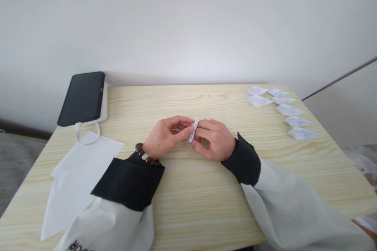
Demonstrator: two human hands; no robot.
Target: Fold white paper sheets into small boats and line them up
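Folded paper strip (193, 129) sits between the two hands, clamped by the fingertips of both. Forearms in pale sleeves with black cuffs reach in from the near edge, angled toward each other; the left hand (165, 137) and right hand (216, 139) meet with fingers curled and thumbs bent inward. The strip's long axis runs near to far, its far end leaning slightly right. Beyond the grip rises a white wall (188, 27); beneath it spreads a wood-grain table (188, 200). Left of the grip lie white sheets (79, 172) and, farther off, a black device (82, 98); far right, seven pointed paper pieces (290, 110).
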